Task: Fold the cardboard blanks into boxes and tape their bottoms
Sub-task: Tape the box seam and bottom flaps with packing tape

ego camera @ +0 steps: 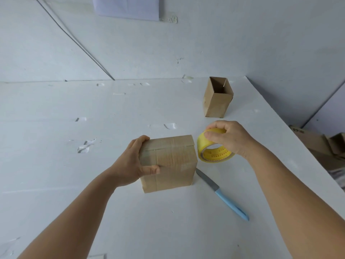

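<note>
So that the folded box point(168, 163) stays put near the middle of the white table point(74, 184), bottom flaps up, gripped at its near-left corner by the left hand point(134, 163), thumb on the front face. Tape roll point(212, 146) pinched in the right hand point(229, 139) just beside the box's right edge, likely to draw a strip over the seam. Knife point(222, 195) laid close for cutting; finished open box point(217, 98) parked well apart at the back.

You see blue-handled knife point(223, 193) flat on white counter point(74, 174), torn tape scraps point(86, 146) stuck about, white sheet point(127, 7) on wall.
</note>
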A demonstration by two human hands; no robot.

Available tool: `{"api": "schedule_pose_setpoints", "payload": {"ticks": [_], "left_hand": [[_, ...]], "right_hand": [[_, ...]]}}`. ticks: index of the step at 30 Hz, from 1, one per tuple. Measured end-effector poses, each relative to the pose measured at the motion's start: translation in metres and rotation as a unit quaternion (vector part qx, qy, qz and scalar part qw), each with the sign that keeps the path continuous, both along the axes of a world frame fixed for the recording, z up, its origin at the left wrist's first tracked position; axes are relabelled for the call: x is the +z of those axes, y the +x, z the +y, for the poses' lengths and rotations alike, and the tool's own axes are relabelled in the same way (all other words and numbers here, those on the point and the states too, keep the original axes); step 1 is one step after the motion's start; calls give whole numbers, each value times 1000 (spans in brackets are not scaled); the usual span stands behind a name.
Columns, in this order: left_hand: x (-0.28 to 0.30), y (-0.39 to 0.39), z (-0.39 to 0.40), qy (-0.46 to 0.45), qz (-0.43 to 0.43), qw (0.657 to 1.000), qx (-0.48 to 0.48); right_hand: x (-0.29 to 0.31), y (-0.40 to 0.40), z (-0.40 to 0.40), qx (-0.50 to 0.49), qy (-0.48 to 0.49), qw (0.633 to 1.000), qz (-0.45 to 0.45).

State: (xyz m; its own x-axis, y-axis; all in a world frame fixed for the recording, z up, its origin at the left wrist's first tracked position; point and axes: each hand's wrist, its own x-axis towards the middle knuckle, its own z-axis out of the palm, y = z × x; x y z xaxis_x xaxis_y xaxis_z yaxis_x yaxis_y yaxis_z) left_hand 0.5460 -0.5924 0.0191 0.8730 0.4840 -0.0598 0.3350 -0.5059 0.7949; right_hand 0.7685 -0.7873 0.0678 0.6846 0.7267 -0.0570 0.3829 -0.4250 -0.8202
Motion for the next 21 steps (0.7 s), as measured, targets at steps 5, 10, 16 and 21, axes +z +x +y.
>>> {"api": "schedule_pose_setpoints", "payload": {"ticks": [5, 10, 16, 21], "left_hand": [[-1, 1, 0, -9, 3, 1000, 2], [5, 3, -3, 13, 41, 999, -21], [21, 10, -4, 147, 135, 979, -45], [27, 46, -38, 362, 220, 898, -117]], "right_hand": [[-11, 1, -1, 1, -1, 1000, 16], [-27, -3, -1, -7, 12, 999, 40], [-26, -5, 3, 9, 1, 1000, 28], [-31, -19, 16, 43, -6, 999, 29]]}}
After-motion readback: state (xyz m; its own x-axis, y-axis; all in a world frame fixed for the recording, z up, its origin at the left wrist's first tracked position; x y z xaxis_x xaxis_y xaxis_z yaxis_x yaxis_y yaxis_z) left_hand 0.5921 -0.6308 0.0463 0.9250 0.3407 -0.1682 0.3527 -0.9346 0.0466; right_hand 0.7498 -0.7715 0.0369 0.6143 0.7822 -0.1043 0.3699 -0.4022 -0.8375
